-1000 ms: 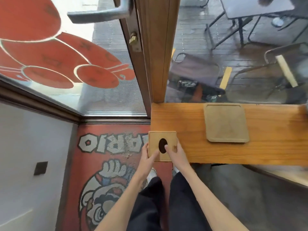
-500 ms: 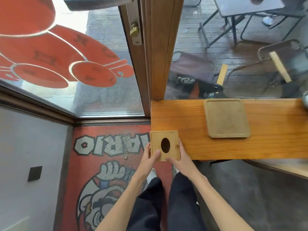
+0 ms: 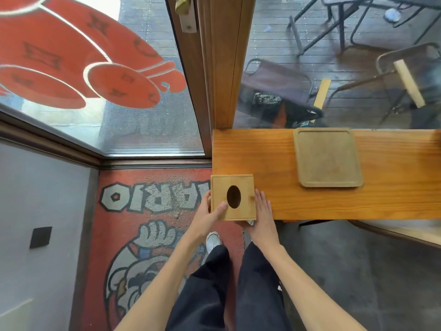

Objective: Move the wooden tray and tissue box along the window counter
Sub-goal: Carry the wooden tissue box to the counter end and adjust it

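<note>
The wooden tissue box (image 3: 243, 187), square with a dark oval hole in its top, sits at the near left corner of the orange window counter (image 3: 393, 197). My left hand (image 3: 205, 213) clasps its left side with the thumb on top. Against its right side my right hand (image 3: 261, 218) lies flat, fingers straight. The wooden tray (image 3: 327, 160), pale with rounded corners, lies flat further right on the counter, close to the glass and apart from both hands.
A wooden door frame (image 3: 222, 63) rises at the counter's far left corner. Left of the counter is bare floor with a red printed mat (image 3: 148, 211). Beyond the glass stand folding chairs (image 3: 276, 91) and a table.
The tissue box has shifted a little to the right onto the counter's corner, both hands moving with it. The view has tilted down slightly.
</note>
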Tool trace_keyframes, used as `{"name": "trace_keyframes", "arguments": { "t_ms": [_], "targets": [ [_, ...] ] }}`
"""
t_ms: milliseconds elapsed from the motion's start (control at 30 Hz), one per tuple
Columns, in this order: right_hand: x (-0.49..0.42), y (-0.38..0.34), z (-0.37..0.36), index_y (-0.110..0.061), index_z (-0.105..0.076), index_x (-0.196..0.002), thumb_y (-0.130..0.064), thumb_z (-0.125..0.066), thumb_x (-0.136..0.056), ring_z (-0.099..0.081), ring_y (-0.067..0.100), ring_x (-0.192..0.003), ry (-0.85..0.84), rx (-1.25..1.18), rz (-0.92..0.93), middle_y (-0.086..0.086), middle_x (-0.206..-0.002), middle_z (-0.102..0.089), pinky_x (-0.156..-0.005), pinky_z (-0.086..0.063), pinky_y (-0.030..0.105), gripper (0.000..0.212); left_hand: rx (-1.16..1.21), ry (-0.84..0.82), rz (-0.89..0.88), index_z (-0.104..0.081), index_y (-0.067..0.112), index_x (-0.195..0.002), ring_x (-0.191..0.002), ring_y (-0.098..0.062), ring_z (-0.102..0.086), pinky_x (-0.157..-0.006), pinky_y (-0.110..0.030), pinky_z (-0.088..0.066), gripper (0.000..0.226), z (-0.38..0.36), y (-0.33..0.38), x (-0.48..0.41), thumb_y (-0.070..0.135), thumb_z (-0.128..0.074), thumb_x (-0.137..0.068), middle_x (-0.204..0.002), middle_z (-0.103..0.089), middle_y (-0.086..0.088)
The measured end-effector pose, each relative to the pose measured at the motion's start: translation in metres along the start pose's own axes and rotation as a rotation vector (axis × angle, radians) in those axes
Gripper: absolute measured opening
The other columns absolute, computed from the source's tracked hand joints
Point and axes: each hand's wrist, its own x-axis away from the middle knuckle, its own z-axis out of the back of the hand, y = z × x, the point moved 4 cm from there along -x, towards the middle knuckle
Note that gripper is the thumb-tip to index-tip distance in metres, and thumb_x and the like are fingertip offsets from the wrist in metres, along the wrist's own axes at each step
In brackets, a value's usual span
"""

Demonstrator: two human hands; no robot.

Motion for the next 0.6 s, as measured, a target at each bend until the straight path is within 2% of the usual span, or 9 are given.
{"name": "trace_keyframes", "arguments": {
  "t_ms": [67, 167, 233, 333, 400, 500, 600],
  "targets": [
    [-0.0005, 0.0027, -0.0025, -0.023, 0.006, -0.159, -0.057, -0.064, -0.085, 0.007, 0.017, -0.157, 0.008, -0.028, 0.001, -0.002, -0.168, 0.005, -0.127, 0.005, 0.036, 0.107, -0.039, -0.001, -0.011, -0.021, 0.026, -0.152, -0.123, -0.013, -0.055, -0.105, -0.043, -0.048, 0.082, -0.0004, 0.0009, 0.0018, 0.054, -0.062, -0.087, -0.143, -0.050, 0.003],
    [-0.0003, 0.0049, -0.0042, -0.033, 0.015, -0.157, -0.049, -0.072, -0.086, 0.006, 0.023, -0.158, 0.028, -0.058, 0.009, 0.005, -0.171, 0.003, -0.127, 0.002, 0.040, 0.114, -0.097, 0.010, -0.021, -0.023, 0.027, -0.151, -0.122, -0.013, -0.057, -0.104, -0.047, -0.047, 0.082, 0.0006, 0.0021, 0.0007, 0.061, -0.059, -0.085, -0.141, -0.053, 0.004],
    [0.0001, 0.0042, -0.0041, -0.042, 0.024, -0.153, -0.047, -0.074, -0.085, 0.005, 0.025, -0.159, 0.038, -0.064, 0.007, 0.007, -0.172, 0.002, -0.128, 0.000, 0.041, 0.119, -0.124, 0.011, -0.029, -0.022, 0.030, -0.151, -0.122, -0.013, -0.056, -0.105, -0.048, -0.046, 0.086, 0.0016, 0.0013, 0.0003, 0.067, -0.058, -0.082, -0.142, -0.052, 0.006],
    [0.0003, 0.0014, -0.0021, -0.045, 0.028, -0.150, -0.049, -0.074, -0.084, 0.004, 0.025, -0.158, 0.035, -0.062, 0.002, 0.008, -0.171, -0.001, -0.128, -0.001, 0.041, 0.122, -0.135, 0.008, -0.025, -0.023, 0.028, -0.151, -0.122, -0.011, -0.057, -0.105, -0.048, -0.046, 0.082, 0.0022, 0.0014, 0.0019, 0.062, -0.058, -0.085, -0.140, -0.053, 0.007],
    [0.0008, 0.0008, -0.0010, -0.040, 0.023, -0.154, -0.049, -0.074, -0.084, 0.004, 0.025, -0.158, 0.035, -0.064, -0.004, 0.008, -0.171, -0.003, -0.128, -0.002, 0.042, 0.120, -0.136, 0.004, -0.033, -0.025, 0.026, -0.150, -0.121, -0.010, -0.056, -0.105, -0.047, -0.046, 0.077, 0.0018, 0.0029, 0.0032, 0.057, -0.058, -0.089, -0.138, -0.053, 0.006],
    [0.0015, 0.0018, -0.0009, -0.020, 0.003, -0.161, -0.049, -0.074, -0.084, 0.002, 0.025, -0.158, 0.043, -0.050, -0.010, 0.007, -0.170, -0.007, -0.128, -0.005, 0.045, 0.112, -0.154, -0.001, -0.039, -0.025, 0.025, -0.150, -0.121, -0.013, -0.057, -0.105, -0.048, -0.047, 0.077, 0.0023, 0.0028, 0.0029, 0.059, -0.056, -0.088, -0.138, -0.054, 0.004],
    [0.0013, 0.0008, 0.0000, -0.015, -0.004, -0.161, -0.049, -0.072, -0.085, 0.004, 0.023, -0.157, 0.024, -0.022, -0.018, 0.006, -0.170, -0.006, -0.129, -0.003, 0.043, 0.108, -0.168, -0.004, -0.041, -0.024, 0.025, -0.150, -0.119, -0.013, -0.059, -0.103, -0.048, -0.048, 0.078, 0.0032, 0.0019, 0.0029, 0.061, -0.056, -0.088, -0.137, -0.056, 0.003]
  ]
}}
